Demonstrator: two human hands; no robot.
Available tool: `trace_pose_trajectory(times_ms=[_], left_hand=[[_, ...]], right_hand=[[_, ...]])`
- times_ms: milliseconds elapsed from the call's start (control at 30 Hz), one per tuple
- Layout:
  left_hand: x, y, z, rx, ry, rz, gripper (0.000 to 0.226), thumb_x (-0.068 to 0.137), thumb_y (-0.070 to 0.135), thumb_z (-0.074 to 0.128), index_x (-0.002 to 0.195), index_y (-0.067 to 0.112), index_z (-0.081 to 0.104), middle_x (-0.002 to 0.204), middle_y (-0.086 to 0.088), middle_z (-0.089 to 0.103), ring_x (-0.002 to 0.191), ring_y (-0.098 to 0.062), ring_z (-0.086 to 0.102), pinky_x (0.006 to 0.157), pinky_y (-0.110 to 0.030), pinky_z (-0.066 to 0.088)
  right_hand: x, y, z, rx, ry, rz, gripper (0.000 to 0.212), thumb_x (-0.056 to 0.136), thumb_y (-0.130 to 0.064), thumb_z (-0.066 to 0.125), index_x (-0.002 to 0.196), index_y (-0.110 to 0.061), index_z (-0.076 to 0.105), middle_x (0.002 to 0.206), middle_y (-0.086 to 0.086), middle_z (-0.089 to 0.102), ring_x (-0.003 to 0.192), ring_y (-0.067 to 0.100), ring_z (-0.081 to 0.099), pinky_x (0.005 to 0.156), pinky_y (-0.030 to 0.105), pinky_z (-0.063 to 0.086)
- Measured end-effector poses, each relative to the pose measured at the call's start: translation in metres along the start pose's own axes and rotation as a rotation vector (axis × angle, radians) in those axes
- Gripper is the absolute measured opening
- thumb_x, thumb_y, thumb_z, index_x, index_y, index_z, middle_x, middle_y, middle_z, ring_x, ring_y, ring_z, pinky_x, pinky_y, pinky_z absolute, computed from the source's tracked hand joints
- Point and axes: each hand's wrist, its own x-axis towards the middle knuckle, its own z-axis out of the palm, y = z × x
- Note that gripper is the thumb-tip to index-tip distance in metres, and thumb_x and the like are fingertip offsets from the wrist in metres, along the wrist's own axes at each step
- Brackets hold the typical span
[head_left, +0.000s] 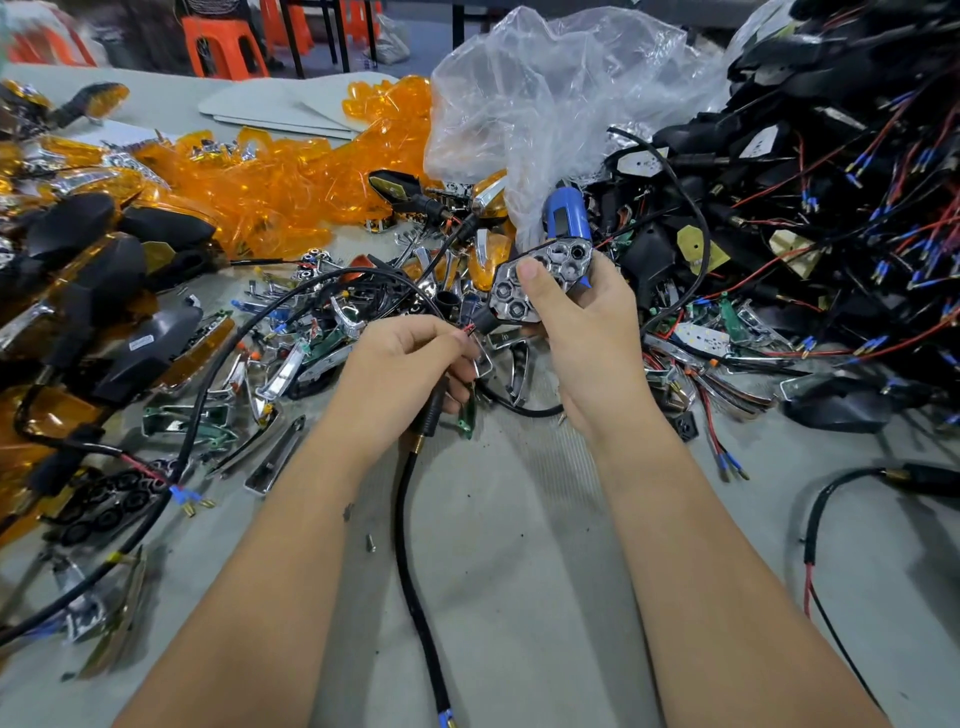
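Lying heaped on the grey tabletop (519, 519): black wired housings (831, 156) at right, orange lenses (291, 176) at left, a clear plastic bag (545, 88) between them. Gripping a chrome reflector (569, 265) above the tabletop's middle with the right hand (582, 332), thumb pressing on its face. Pinching red wires (469, 328) at the reflector's lower end with the left hand (405, 364), a black cable (398, 530) trailing from beneath that hand toward the viewer.
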Motion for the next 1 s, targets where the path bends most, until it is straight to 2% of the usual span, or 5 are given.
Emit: trace_pose_trajectory(times_ms=[233, 467, 667, 767, 1000], left_hand=[[-0.0006, -0.0039, 0.001, 0.103, 0.042, 0.178, 0.025, 0.099, 0.01, 0.057, 0.081, 0.019, 0.071, 0.065, 0.006, 0.069, 0.055, -0.007, 0.062, 0.052, -0.02, 0.052], [-0.0019, -0.0061, 0.0072, 0.072, 0.048, 0.187, 0.026, 0.1, 0.008, 0.055, 0.081, 0.018, 0.07, 0.064, 0.008, 0.067, 0.052, -0.005, 0.058, 0.049, -0.018, 0.048], [-0.0025, -0.0076, 0.0095, 0.055, 0.04, 0.198, 0.029, 0.1, 0.008, 0.056, 0.077, 0.021, 0.068, 0.065, 0.007, 0.068, 0.051, -0.005, 0.057, 0.049, -0.018, 0.048], [-0.0022, -0.0089, 0.0085, 0.059, 0.032, 0.18, 0.031, 0.099, 0.007, 0.056, 0.074, 0.021, 0.068, 0.065, 0.005, 0.068, 0.052, -0.006, 0.059, 0.05, -0.019, 0.049], [0.0057, -0.0055, 0.007, -0.236, 0.043, 0.009, 0.014, 0.088, 0.03, 0.055, 0.082, 0.019, 0.061, 0.081, -0.006, 0.066, 0.068, -0.027, 0.07, 0.063, -0.041, 0.06]], right_hand=[[0.0012, 0.0013, -0.0026, 0.057, 0.019, -0.006, 0.043, 0.069, -0.053, 0.073, 0.096, -0.021, 0.065, 0.084, 0.008, 0.056, 0.077, 0.025, 0.051, 0.072, 0.044, 0.044], [-0.0002, 0.0005, -0.0043, 0.08, -0.001, -0.014, 0.032, 0.08, -0.042, 0.073, 0.101, -0.02, 0.065, 0.089, 0.009, 0.059, 0.082, 0.025, 0.053, 0.082, 0.056, 0.051], [-0.0009, 0.0024, -0.0035, 0.077, -0.043, -0.03, 0.031, 0.086, -0.034, 0.07, 0.112, -0.017, 0.064, 0.096, 0.001, 0.067, 0.089, 0.017, 0.062, 0.082, 0.04, 0.052], [-0.0008, 0.0031, -0.0038, 0.07, -0.058, -0.034, 0.029, 0.088, -0.03, 0.07, 0.114, -0.019, 0.065, 0.106, -0.001, 0.071, 0.103, 0.02, 0.066, 0.098, 0.049, 0.052], [0.0006, 0.0057, -0.004, 0.013, -0.159, 0.039, 0.024, 0.088, -0.021, 0.074, 0.109, -0.016, 0.061, 0.093, -0.006, 0.071, 0.089, 0.01, 0.067, 0.094, 0.04, 0.055]])
